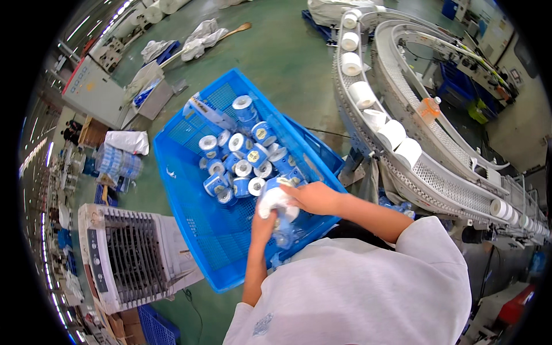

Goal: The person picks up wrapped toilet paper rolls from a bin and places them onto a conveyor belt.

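The conveyor [402, 144] curves along the right, carrying a line of bare white rolls [392, 133], with an orange bottle [429, 109] standing on its inner track. Left of it the blue crate [190, 218] sits on the green floor, its near half bare mesh, its far half heaped with wrapped rolls [241, 167] in blue and white. A cooler [129, 253] stands near the crate's left corner.

Both hands meet over the crate's right side, near its rim. The right hand [313, 198] lies on top of a white roll [276, 201], fingers curled over it; the left hand [264, 221] comes up from below, fingers closed on the roll's underside. The roll is held above the crate, just beside the heap.

The step in hand looks like handling a single roll over the crate, probably fitting or checking its wrap. The next move calls for a firm two-handed hold.

The open mesh to the left gives room; the crate's right wall and the conveyor's edge crowd the right elbow.
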`<state>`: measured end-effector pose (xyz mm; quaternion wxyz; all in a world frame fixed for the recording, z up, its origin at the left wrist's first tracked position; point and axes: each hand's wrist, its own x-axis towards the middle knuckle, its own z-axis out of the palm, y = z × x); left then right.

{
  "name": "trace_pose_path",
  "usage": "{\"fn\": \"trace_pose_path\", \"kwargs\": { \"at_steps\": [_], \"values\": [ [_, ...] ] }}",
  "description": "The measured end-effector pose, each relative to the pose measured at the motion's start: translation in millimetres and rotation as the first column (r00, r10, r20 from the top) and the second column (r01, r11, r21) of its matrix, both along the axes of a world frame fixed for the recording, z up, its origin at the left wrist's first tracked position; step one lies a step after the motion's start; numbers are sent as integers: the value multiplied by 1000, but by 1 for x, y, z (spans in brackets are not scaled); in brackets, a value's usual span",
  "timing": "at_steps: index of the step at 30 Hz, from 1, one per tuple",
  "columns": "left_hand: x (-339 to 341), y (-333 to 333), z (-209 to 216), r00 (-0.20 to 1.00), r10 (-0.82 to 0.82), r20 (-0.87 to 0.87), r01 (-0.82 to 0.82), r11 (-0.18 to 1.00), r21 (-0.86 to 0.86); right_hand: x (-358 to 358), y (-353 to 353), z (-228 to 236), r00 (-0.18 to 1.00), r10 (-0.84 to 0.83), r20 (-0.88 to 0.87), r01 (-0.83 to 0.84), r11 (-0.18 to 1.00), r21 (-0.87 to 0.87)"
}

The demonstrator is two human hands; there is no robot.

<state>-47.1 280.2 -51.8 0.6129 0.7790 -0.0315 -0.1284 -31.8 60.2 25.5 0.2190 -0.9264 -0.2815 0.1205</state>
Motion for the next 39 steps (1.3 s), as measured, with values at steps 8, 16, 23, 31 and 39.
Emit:
{"fn": "trace_pose_path", "kwargs": {
  "at_steps": [8,16,23,31,39],
  "values": [
    [-6,-20,21,961,-74,-267,71,997,-20,-38,-46,-3,949,-169,265,28,885,464],
    [3,-51,58,851,-453,-265,504,847,168,-30,-55,-11,880,-414,230,313,873,374],
    [1,-55,85,875,-479,-71,470,875,-119,13,-119,-102,776,-630,-39,610,733,301],
    [1,-49,73,963,-144,227,147,989,3,-25,-133,-71,734,-679,-17,569,600,563],
    [0,-67,103,622,-279,731,-83,905,416,-41,-77,43,890,-310,-335,452,490,746]
  ]
}}
